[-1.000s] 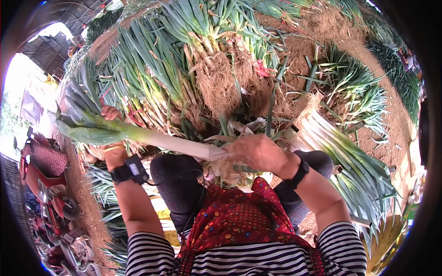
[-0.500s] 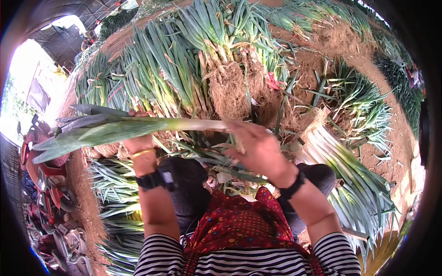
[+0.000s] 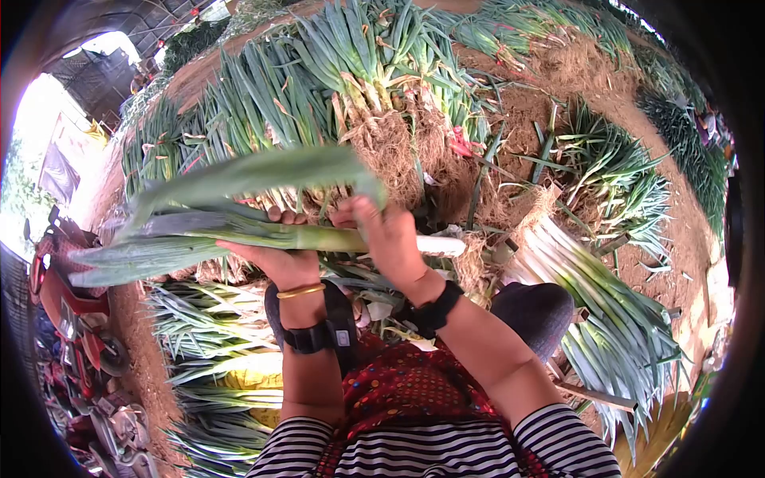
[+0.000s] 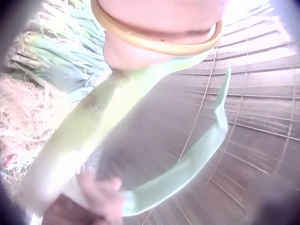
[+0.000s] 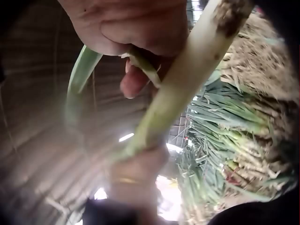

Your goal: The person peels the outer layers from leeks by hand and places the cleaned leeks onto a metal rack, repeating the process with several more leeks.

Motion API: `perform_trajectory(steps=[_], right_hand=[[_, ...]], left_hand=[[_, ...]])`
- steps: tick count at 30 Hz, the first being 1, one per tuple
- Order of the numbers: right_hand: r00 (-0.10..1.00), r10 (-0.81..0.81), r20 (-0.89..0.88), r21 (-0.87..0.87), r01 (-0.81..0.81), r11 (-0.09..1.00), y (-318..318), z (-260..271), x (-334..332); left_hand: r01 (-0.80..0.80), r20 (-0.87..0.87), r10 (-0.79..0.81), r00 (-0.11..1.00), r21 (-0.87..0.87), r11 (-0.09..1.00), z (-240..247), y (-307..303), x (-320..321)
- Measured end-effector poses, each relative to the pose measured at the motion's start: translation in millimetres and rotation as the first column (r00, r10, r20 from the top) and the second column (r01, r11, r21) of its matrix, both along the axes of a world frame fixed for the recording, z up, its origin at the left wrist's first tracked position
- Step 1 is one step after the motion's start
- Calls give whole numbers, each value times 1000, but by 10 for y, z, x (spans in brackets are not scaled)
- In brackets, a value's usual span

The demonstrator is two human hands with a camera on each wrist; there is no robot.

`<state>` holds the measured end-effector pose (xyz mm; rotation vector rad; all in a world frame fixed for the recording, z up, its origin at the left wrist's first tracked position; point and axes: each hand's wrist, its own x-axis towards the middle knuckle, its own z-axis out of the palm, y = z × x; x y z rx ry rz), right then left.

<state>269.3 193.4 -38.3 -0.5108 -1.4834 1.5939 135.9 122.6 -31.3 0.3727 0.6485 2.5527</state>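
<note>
A thick green onion (image 3: 355, 240) lies crosswise in front of me, its white root end to the right and its dark leaves to the left. My left hand (image 3: 279, 259) grips it where stalk turns to leaf. With my right hand (image 3: 390, 243) I pinch a long outer leaf (image 3: 263, 169), which arches blurred above the stalk. In the right wrist view, a strip of this leaf (image 5: 82, 75) hangs from the right hand's fingers, right beside the pale stalk (image 5: 187, 79). Some brown soil marks the stalk's pale end there.
Upright bundles of green onions (image 3: 263, 103) with shaggy roots (image 3: 390, 151) stand ahead. Trimmed onions (image 3: 606, 311) lie on a rack at my right, and more onions (image 3: 199, 319) at my left. Loose plants (image 3: 617, 171) lie on the soil farther right. A red motorcycle (image 3: 76, 311) stands at far left.
My right hand has gone from the root end leftward along the stalk and now pulls an outer leaf up and over. My left hand has moved right with the onion.
</note>
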Motion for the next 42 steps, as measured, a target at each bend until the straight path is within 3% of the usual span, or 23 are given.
perform_trajectory(steps=[1, 3, 5, 7, 9, 11, 12, 14, 15, 17, 18, 20, 22, 25, 27, 28, 29, 30, 31, 33, 37, 41, 42], right_hand=[[955, 41, -294, -316, -137, 939, 2, 73, 12], [973, 77, -217, -470, -173, 866, 128, 79, 267], [983, 93, -160, -446, -156, 881, 259, -93, 470], [997, 46, 60, -339, -23, 941, 363, -297, 714], [967, 79, 241, -192, -32, 981, 532, -677, 1021], [792, -9, 611, 70, -43, 997, 747, -1406, 1304], [791, -5, 612, 70, -49, 996, 714, -1436, 1391], [150, -53, 987, 109, -396, 912, 652, -1455, 1481], [152, -54, 987, 112, -402, 909, 613, -1449, 1474], [261, -211, 942, 327, -572, 752, 540, -1401, 1426], [360, -91, 928, 267, -478, 837, 494, -1077, 1222], [700, -145, 699, 498, -331, 802, 383, -793, 856], [856, -32, 516, 549, -302, 779, 204, -314, 537], [897, 129, 424, 500, -350, 792, -35, 71, 260], [831, 235, 505, 409, -470, 782, -54, 173, 220], [889, 98, 447, 532, -352, 770, -55, 122, 217], [889, 92, 449, 539, -352, 765, -57, 68, 236], [890, 30, 456, 553, -309, 774, -62, 10, 265], [887, -38, 461, 566, -261, 782, -59, -44, 306], [847, -31, 531, 478, -269, 836, -79, -78, 384], [847, -182, 500, 632, -212, 746, 12, -373, 485], [822, -248, 513, 695, -228, 682, 68, -421, 529], [860, -255, 442, 700, -153, 697, 46, -378, 536]], left_hand=[[167, -82, -163, 983, 52, 985, -92, -62, -121], [66, -50, -66, 997, -19, 998, 61, -48, -152], [143, -38, -141, 989, 66, 987, 57, -127, -410], [224, -94, -216, 972, 82, 971, -21, -249, -727], [262, -125, -251, 960, 85, 961, 99, -349, -835], [178, -149, -164, 975, 86, 980, 138, -424, -972], [183, -187, -165, 968, 82, 980, 179, -475, -1039], [192, -245, -164, 956, 96, 977, 250, -525, -1093], [186, -246, -157, 956, 98, 978, 288, -538, -1096], [276, -322, -223, 920, 129, 953, 348, -539, -1075], [276, -347, -217, 912, 130, 952, 377, -522, -1018], [367, -388, -278, 879, 176, 913, 455, -446, -855], [511, -431, -380, 819, 245, 824, 497, -352, -706], [608, -381, -488, 785, 321, 727, 541, -178, -499], [579, -374, -465, 802, 295, 760, 680, -130, -231], [410, -238, -367, 899, 164, 897, 736, -132, -99], [232, -123, -230, 965, 6, 973, 755, -142, -21], [410, -280, -367, 887, 114, 905, 625, -186, -102], [421, -285, -374, 882, 126, 898, 483, -175, -137], [116, -49, -128, 991, -196, 974, 301, -112, -79], [294, 102, -283, 954, -120, 948, -24, -116, -114], [404, -35, -407, 913, -60, 913, -54, -73, -123], [400, -12, -400, 916, -26, 916, -26, -31, -105]])
